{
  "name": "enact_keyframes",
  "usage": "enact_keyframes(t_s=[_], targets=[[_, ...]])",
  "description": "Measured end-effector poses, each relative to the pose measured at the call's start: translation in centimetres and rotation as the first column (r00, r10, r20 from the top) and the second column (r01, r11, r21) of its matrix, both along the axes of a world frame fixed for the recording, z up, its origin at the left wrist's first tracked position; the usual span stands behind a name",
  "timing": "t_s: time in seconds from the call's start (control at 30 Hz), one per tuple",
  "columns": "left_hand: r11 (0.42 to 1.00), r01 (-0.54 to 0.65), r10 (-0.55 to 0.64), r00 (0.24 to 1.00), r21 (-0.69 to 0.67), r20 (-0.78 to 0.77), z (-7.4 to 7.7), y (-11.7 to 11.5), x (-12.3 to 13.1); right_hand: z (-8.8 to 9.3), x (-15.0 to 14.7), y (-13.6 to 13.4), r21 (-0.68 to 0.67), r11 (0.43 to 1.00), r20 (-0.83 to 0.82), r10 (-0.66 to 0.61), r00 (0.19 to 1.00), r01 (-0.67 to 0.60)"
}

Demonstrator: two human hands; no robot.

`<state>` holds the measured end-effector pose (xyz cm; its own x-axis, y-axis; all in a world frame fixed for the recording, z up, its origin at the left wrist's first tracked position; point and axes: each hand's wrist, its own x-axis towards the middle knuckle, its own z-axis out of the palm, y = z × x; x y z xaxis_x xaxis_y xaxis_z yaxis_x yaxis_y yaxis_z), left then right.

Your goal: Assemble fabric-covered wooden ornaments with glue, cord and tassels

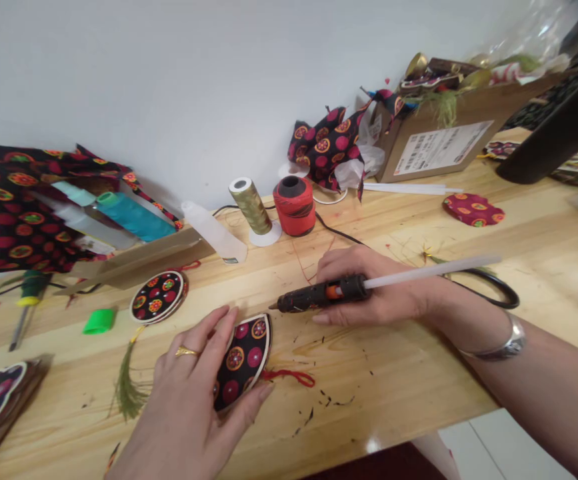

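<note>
My left hand (193, 380) pinched the patterned ornament (243, 357) between thumb and fingers, lower centre of frame, red cord (293, 377) sticking out right. My right hand (389, 287) was wrapped around the glue gun (306, 297), centre, white glue stick (433, 271) out the back. Nozzle sat at the ornament's top corner; couldn't tell if touching. Round ornament (155, 297) lay left of centre, red spool (296, 217) upper centre, cardboard box (393, 150) upper right.

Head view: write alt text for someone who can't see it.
The right hand holds a black glue gun, a pale glue stick in its back, nozzle close to a patterned fabric piece that the left hand holds over a wooden table. Behind stand thread spools and a cardboard box.
</note>
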<state>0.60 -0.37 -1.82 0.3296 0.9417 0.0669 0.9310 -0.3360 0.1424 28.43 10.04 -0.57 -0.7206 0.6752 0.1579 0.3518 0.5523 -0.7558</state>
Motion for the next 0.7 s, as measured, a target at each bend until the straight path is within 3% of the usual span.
enact_keyframes(t_s=[0.27, 0.43, 0.7], targets=[[0.999, -0.046, 0.047, 0.994, 0.011, -0.101, -0.3, 0.1, -0.6, -1.2, 0.0, 0.2, -0.001, 1.000, 0.014, 0.027, 1.000, -0.026], [0.993, -0.119, 0.118, 0.990, -0.012, -0.080, -0.6, 0.0, -1.1, -1.6, -0.3, 0.1, -0.018, 0.999, 0.009, 0.034, 0.999, -0.034], [0.977, -0.135, 0.142, 0.989, 0.164, -0.032, -1.3, -1.7, 0.3, -1.0, -0.8, -0.1, -0.150, 0.989, -0.079, -0.005, 0.997, -0.006]])
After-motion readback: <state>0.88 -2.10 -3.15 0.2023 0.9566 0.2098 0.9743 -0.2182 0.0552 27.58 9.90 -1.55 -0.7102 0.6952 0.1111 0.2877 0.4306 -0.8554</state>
